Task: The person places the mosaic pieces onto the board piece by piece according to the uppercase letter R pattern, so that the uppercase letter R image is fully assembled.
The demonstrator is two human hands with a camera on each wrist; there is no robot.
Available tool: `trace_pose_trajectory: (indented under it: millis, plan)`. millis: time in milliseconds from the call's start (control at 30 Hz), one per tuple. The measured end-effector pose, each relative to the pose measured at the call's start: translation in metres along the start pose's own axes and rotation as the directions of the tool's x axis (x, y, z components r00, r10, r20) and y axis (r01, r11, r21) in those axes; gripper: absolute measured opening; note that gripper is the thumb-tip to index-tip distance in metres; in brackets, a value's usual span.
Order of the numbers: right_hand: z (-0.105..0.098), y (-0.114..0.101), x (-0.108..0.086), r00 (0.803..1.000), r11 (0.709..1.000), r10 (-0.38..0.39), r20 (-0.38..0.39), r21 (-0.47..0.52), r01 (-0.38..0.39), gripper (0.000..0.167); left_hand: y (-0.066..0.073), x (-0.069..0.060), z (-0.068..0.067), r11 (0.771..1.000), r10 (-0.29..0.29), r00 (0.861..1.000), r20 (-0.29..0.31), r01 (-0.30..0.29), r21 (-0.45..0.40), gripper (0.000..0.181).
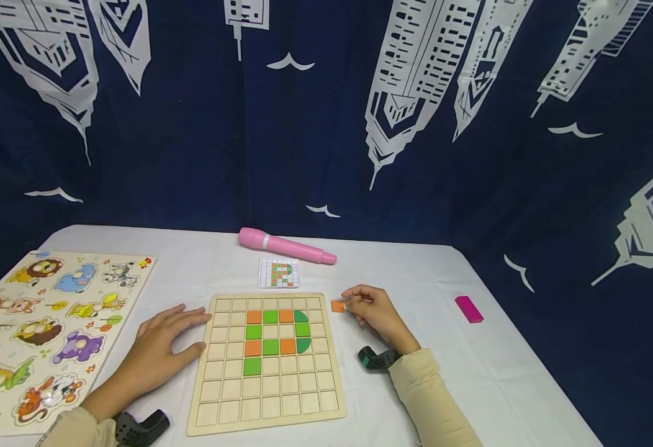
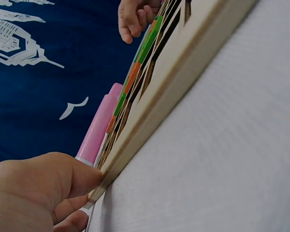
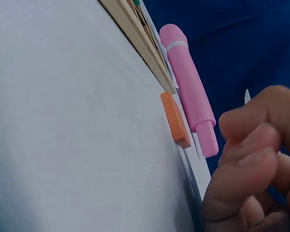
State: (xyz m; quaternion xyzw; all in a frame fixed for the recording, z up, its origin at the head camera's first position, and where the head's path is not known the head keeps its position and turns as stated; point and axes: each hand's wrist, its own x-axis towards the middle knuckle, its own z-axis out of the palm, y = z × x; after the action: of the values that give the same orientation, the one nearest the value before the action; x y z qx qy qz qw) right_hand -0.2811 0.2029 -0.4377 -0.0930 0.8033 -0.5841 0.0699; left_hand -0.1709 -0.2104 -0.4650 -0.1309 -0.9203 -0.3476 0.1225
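In the head view, the left hand [image 1: 161,351] touches the left edge of a wooden grid board [image 1: 210,390], fingers spread; its thumb meets the board's rim [image 2: 135,140] in the left wrist view. Orange, green and rounded dark-green tiles [image 1: 252,366] sit in the board's squares. A loose orange tile [image 1: 337,306] lies on the cloth just right of the board. Beside it is the right hand [image 1: 379,316], fingers loosely bent and empty. The right wrist view has a gap between this hand [image 3: 256,169] and the orange tile [image 3: 175,121].
Behind the board lie a small pattern card [image 1: 279,273] and a pink marker-shaped stick [image 1: 287,247]. An animal puzzle board [image 1: 53,341] covers the table's left side. A magenta block [image 1: 468,309] lies at the right. A dark blue patterned curtain [image 1: 304,136] hangs behind.
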Motion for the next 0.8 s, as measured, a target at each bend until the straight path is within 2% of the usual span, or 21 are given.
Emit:
trace_pose_trajectory:
  millis: [167,367,800]
  plan:
    - [0.0040,0.0003,0.0019,1.000,0.994,-0.002,-0.022,-0.106,-0.001,0.022,-0.0003,-0.0002,0.0000,1.000,0.002,1.000,-0.001,-0.002,0.008,0.047]
    - [0.0083,-0.0004,0.0026,0.999,0.981,-0.029,-0.035,-0.195,0.021,0.028,-0.0001,0.0002,0.0003,1.000,-0.002,1.000,0.002,0.002,0.010,0.047]
    - [0.0101,-0.0038,-0.0002,0.998,0.968,-0.034,-0.053,-0.248,0.020,0.020,0.0015,0.0002,-0.0005,1.000,0.001,1.000,-0.001,-0.001,0.006,0.047]
